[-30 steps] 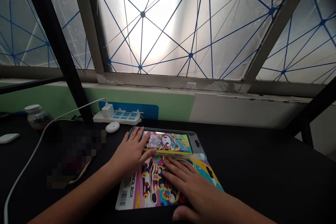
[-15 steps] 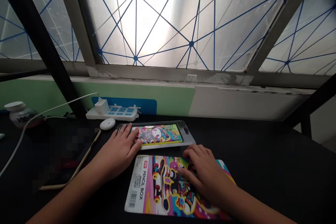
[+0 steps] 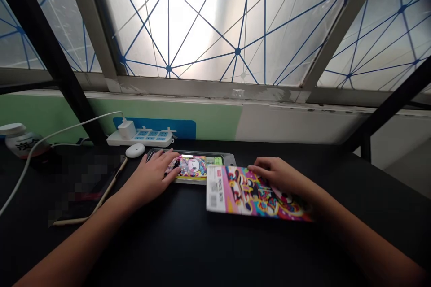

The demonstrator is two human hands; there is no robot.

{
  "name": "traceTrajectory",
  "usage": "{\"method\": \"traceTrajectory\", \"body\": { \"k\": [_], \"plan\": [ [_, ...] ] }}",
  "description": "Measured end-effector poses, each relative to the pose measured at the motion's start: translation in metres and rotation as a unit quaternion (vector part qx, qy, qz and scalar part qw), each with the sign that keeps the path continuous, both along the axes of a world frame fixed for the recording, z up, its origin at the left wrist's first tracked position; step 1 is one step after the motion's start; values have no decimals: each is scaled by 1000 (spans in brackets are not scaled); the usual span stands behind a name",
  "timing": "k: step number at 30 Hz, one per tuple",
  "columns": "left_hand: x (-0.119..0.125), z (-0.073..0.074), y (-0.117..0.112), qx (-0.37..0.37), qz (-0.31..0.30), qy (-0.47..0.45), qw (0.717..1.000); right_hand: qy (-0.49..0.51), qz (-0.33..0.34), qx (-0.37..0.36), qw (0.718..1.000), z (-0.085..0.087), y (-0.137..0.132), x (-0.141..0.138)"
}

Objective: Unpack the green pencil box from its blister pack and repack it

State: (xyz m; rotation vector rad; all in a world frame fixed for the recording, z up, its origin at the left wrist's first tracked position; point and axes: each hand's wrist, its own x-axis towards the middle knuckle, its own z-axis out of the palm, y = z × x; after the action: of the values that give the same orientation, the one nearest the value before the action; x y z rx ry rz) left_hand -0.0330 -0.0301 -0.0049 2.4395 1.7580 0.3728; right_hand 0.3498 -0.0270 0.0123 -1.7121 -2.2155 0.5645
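A colourful pencil box (image 3: 198,167) in a clear plastic shell lies flat on the black table (image 3: 202,251) near the wall. My left hand (image 3: 153,177) rests on its left end, fingers spread flat. My right hand (image 3: 281,175) grips the far edge of a bright printed card (image 3: 249,193) with a barcode and "PENCIL BOX" text, and holds it lifted off the table, to the right of the box and partly over its right end.
A white power strip (image 3: 139,136) with a plugged charger and cable sits against the green wall. A small white puck (image 3: 135,150) lies beside it. A white-capped bottle (image 3: 18,141) stands far left. A blurred dark object (image 3: 84,184) lies left of my arm.
My right hand has lifted the printed card off the table and carried it right and away from me. My left hand has stayed on the pencil box. The camera view has shifted slightly.
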Motion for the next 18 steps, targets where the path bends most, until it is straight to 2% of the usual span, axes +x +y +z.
{"method": "traceTrajectory", "body": {
  "k": [2,4,12,18],
  "plan": [
    [-3,-1,2,-13,-27,1,1000,-15,-18,-5,1000,-3,14,20],
    [-7,-3,4,-19,-41,9,999,-19,-27,-4,999,-6,18,28],
    [-13,-7,5,-1,-59,5,998,16,-2,-4,1000,-9,1,-5],
    [-15,-6,8,5,-81,-4,997,7,-16,7,1000,-7,11,16]
  ]
}}
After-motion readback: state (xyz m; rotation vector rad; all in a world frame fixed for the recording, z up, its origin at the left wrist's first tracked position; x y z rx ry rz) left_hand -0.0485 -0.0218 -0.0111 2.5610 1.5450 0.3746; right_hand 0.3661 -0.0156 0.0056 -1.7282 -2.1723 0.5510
